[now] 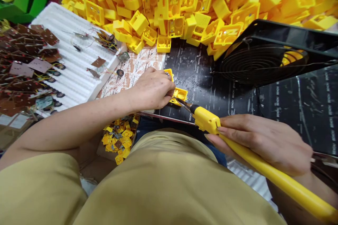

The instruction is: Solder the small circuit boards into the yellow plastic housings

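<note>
My left hand [155, 89], with a ring on one finger, is closed over a small open yellow plastic case [181, 94] on the black bench. Its fingers press the case down and hide part of it. My right hand [266, 140] grips a long yellow-handled tool [208, 119] with a black collar and a narrow metal tip. That tip reaches into the near part of the case, beside my left fingertips. What exactly the tip touches is too small to make out.
A large heap of yellow cases [171, 3] fills the back. A black fan [264, 56] stands at right. On the left, a white corrugated sheet [76, 56] bears wired parts beside piled brown circuit boards [23, 70]. A box of yellow pieces [121, 139] sits below the bench edge.
</note>
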`<state>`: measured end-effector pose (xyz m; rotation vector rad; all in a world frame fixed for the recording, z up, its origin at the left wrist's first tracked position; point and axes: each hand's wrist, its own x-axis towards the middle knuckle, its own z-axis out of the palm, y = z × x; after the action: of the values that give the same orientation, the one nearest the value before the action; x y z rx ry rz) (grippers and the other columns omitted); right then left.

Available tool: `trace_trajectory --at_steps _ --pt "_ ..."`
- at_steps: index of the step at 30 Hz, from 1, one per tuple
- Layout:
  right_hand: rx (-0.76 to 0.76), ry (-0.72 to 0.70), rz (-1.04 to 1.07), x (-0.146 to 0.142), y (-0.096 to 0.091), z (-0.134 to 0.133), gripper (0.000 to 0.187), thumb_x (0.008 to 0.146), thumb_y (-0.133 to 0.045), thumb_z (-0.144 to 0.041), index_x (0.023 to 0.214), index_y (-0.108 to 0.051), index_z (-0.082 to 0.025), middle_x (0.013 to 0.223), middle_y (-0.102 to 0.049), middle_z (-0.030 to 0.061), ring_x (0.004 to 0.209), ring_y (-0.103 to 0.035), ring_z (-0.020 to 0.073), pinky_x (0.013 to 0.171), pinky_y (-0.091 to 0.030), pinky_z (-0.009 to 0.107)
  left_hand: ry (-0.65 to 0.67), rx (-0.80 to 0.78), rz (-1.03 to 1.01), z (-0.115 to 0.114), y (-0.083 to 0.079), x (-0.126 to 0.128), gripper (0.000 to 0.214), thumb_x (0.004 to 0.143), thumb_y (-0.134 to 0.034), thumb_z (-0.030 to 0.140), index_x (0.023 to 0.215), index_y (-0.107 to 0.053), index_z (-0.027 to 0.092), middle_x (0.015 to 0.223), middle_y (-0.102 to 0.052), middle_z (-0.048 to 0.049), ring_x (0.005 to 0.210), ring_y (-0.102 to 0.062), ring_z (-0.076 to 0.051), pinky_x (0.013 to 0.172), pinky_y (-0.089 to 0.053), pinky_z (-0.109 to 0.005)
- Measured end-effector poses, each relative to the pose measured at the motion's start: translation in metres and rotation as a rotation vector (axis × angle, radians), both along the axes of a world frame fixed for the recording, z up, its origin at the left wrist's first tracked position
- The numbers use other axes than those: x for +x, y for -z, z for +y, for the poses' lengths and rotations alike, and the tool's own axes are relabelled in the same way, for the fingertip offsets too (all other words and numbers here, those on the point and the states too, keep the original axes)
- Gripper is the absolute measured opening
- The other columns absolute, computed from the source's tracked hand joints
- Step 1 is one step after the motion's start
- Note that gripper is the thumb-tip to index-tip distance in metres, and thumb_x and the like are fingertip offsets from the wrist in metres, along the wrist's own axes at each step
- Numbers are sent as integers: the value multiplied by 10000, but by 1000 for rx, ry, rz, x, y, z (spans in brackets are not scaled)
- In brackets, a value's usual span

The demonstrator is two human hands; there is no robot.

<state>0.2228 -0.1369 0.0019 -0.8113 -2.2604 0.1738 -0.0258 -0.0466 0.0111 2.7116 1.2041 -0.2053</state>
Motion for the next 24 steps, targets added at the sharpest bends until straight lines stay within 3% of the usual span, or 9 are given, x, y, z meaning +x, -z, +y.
trace_trajectory --at_steps 5,7,10,14,16,24 --pt "28 -54 -55 3 -11 6 192 813 -794 -192 890 -619 -195 760 -712 5 683 -698 124 680 -624 236 -12 -44 62 4 -5 5 174 803 -568 211 783 -741 202 810 -722 -43 868 -648 -224 813 -436 -357" --pt "-24 -15 -59 15 -12 4 150 849 -761 -231 914 -626 -223 797 -718 3 703 -703 134 685 -624 256 -21 -56 55 6 -7 4 181 793 -569 207 779 -750 206 789 -722 -40 837 -652 -218 788 -445 -343" --pt "-59 52 -81 32 -9 2 120 871 -741 -294 952 -657 -263 858 -728 7 685 -691 129 561 -575 228 -39 -34 -33 9 -5 0 190 787 -571 215 784 -760 208 783 -733 -32 795 -649 -201 769 -455 -326" --pt "-104 185 1 27 3 2 179 963 -617 -391 887 -653 -233 790 -713 31 659 -668 112 550 -537 214 -62 30 -119 15 3 -2 203 789 -559 215 781 -761 197 808 -737 -38 821 -650 -204 799 -462 -340" --pt "-113 169 17 19 8 4 243 1000 -553 -389 845 -641 -224 757 -700 28 652 -660 97 577 -543 203 -71 23 -94 17 6 -1 209 792 -556 214 794 -764 194 827 -739 -44 846 -655 -215 816 -461 -352" --pt "-57 59 67 7 7 16 104 932 -663 -255 864 -587 -231 746 -681 -4 652 -672 99 580 -571 189 -49 -13 9 19 1 3 215 819 -558 240 829 -769 199 880 -755 -43 887 -660 -226 833 -448 -360"
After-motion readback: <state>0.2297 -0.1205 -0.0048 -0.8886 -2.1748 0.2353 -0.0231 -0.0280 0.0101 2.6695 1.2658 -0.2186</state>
